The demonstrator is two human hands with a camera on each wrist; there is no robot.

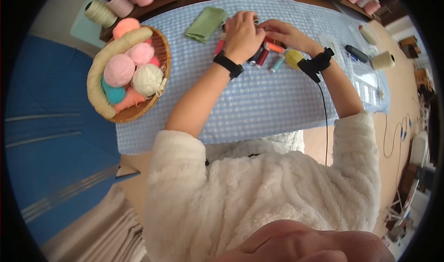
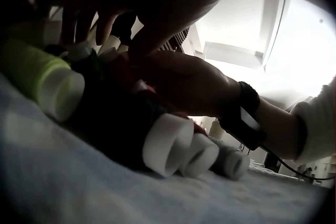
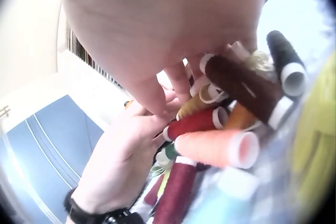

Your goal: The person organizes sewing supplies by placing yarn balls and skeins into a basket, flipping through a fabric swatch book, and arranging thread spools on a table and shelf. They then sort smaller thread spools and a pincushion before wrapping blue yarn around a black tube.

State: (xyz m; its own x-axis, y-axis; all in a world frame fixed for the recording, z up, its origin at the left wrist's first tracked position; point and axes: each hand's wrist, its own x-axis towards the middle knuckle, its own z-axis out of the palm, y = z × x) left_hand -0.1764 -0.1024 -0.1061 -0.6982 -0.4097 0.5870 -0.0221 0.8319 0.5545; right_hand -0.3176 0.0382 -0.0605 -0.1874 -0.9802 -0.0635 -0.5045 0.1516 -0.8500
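On the blue checked cloth (image 1: 259, 104), both hands meet over a heap of thread spools. My left hand (image 1: 244, 37) reaches across the heap, its fingers hanging down among the spools in the left wrist view. Coming in from the right, my right hand (image 1: 289, 36) spreads its fingers over the spools, fingertips close by the left hand. Below its palm lie a brown spool (image 3: 241, 85), a red spool (image 3: 194, 123), an ochre spool (image 3: 191, 107) and a peach-orange spool (image 3: 215, 148). Nearer me are a dark red spool (image 1: 262, 57) and a light blue spool (image 1: 277, 64). A neon yellow spool (image 2: 37, 74) lies by the left hand.
A wicker basket (image 1: 163, 53) of yarn balls stands at the left. A folded green cloth (image 1: 206, 24) lies behind the heap. A yellow object (image 1: 293, 58) sits under the right wrist. Cream (image 1: 383, 61) and dark (image 1: 357, 53) cones lie right; a cable (image 1: 325, 123) hangs from the right wrist.
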